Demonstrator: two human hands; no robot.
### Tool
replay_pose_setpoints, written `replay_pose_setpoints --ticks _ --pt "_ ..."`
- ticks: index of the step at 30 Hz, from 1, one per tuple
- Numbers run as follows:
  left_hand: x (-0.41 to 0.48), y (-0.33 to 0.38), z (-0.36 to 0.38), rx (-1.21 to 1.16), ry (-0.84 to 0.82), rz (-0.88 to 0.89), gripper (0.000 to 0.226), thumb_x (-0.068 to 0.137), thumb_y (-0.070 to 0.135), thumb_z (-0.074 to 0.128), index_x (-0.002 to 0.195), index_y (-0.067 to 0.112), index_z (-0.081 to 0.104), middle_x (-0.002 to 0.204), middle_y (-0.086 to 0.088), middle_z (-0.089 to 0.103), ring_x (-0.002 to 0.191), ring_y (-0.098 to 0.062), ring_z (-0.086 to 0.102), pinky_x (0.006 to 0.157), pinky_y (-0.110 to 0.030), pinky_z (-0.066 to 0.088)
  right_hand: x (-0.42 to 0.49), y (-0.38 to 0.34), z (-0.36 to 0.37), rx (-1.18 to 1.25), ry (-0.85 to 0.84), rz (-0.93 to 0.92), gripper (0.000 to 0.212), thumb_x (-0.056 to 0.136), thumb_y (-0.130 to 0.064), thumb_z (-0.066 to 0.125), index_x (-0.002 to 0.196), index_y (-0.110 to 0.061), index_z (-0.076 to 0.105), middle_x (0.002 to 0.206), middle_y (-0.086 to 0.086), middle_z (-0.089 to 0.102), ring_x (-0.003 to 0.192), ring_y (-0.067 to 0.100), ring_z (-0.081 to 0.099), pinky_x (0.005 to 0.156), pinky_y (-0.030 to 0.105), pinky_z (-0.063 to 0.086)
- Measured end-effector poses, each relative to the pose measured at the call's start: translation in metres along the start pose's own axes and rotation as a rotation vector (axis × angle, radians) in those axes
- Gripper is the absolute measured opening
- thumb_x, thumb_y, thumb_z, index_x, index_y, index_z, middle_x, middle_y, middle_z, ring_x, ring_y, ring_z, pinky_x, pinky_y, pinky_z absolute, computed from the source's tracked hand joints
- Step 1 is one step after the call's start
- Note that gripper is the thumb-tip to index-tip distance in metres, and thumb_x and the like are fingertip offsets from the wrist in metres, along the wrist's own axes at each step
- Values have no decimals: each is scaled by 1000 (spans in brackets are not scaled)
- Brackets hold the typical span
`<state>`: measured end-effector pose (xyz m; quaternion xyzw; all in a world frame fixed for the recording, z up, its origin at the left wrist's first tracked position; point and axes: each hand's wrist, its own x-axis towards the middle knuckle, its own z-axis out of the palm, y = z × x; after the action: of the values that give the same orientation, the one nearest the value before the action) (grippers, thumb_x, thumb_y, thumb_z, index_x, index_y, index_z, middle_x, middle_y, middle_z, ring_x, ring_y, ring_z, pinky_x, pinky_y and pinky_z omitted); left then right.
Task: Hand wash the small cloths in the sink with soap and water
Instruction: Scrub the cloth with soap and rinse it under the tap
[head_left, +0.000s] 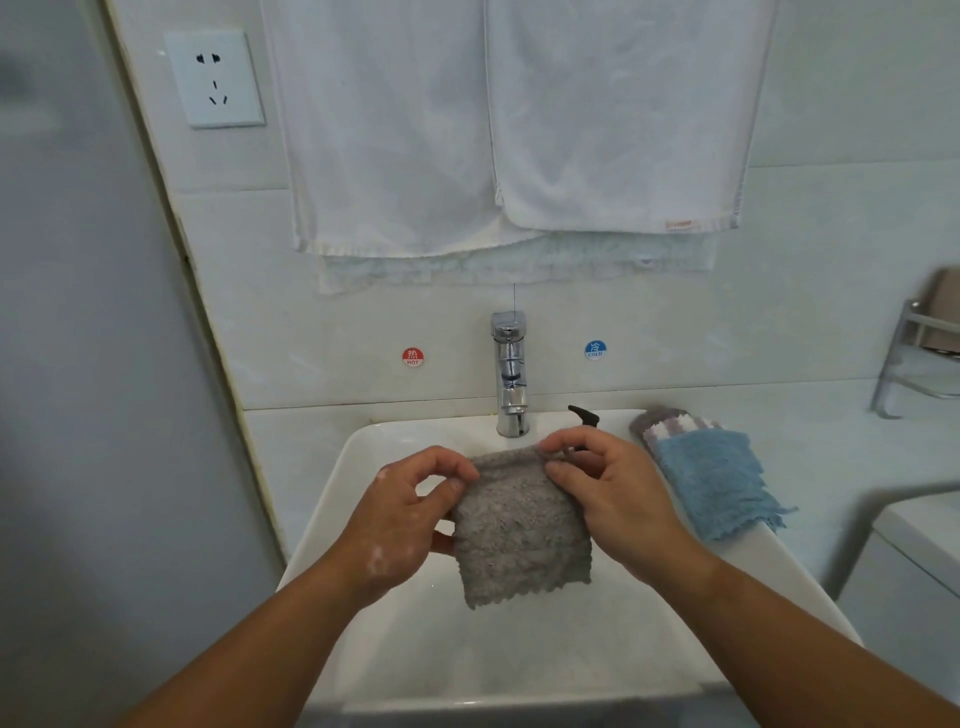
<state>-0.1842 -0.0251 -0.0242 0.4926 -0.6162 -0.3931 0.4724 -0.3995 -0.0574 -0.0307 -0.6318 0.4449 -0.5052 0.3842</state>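
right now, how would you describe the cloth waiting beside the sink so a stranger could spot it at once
Start at the white sink under the chrome faucet and look to its right rim. The blue cloth lies draped there, partly covering a purple-and-white striped cloth. It is the only light blue one, with a scalloped edge; the grey cloth is held over the basin.

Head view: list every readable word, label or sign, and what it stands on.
"热 HOT": red round sticker, left of the faucet.
"冷 COLD": blue round sticker, right of the faucet.
Tag on the white towel: too blurred to read.
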Motion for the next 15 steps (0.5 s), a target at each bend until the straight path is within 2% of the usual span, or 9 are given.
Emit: replay_pose_setpoints --ticks 3,5,7,10,13,15 --pt "-3 -2 3 -34 -16 -18 17 98 13 63 106 26 71 114 1 64 87 -19 72 67 -40 63 -3 -2 -5 -33 16 -11 21 97 -15 66 103 -35 62 92 -3 76 85 9 70 64 18 56" --pt "-4 -3 3 -76 -82 -33 31 92 10 71 117 28 68 122 0 60 96 -25 73 72 -42 64 -4 -2 -10 -53 -11 -22 19 98 -14 65 96 -33 61 90 -4 76 81 7 69 61 16 52" --pt "-5 -2 4 -78 -125 -50 43 87 7 76 122 31 66 125 0 57 97 -25 73 73 -40 63 -4 -4 -16 -54 -51 -42 26 97 -9 64 83 -31 68 87 -12 74 81 4 67 62 16 51" --pt "-6 1 11 -71 -143 -65 49 86 1 76 124 30 63 126 -1 56 96 -20 73 71 -35 63 -8 -4 -25 1 -116 -27 36 97 -3 63 76 -28 78 80 -15 72 75 2 67 60 16 52" --pt "-6 1 23 -88 -160 -65 47 87 -3 74 120 30 65 125 -1 57 95 -23 73 71 -37 63 -13 2 -36 -39 -99 16 31 97 -5 63 89 -29 81 96 -8 75 83 13 72 64 26 59" --pt "-5 0 35 -96 -170 -76 38 86 0 76 111 29 70 124 -1 61 98 -26 73 74 -42 64 -18 9 -50 -80 -100 53 26 96 -8 66 101 -30 78 109 -5 72 89 14 72 69 27 60"
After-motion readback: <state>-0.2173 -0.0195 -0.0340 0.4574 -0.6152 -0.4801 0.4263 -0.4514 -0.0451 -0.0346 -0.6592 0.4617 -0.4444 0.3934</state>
